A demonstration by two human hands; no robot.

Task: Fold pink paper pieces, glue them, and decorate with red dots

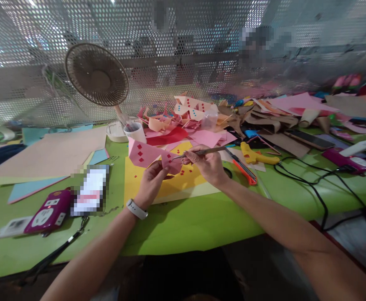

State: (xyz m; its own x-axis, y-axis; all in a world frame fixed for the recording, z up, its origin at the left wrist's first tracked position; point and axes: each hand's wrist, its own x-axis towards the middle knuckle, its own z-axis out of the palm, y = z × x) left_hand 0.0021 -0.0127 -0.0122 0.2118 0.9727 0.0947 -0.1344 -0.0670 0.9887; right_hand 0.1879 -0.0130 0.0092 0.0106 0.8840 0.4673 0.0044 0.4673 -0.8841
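In the head view, my left hand (153,182) pinches the lower edge of a pink paper cutout (145,154) with small red diamonds on it. The cutout is held up and tilted over a yellow sheet (135,188). Between the fingers of my right hand (210,166) is a pair of slim metal tweezers (208,151). Their tip points left and meets the cutout's right part, by the red diamonds there. Several loose red diamonds (186,172) lie on the yellow sheet below. Whether the tips grip a diamond is too small to tell.
Behind the sheet are a white cup (135,133), a fan (98,75) and heaped paper cutouts (192,109). On the right lie a red cutter (244,169), a yellow glue gun (258,155) and black cables (311,182). A phone (90,190) and purple device (49,212) are left.
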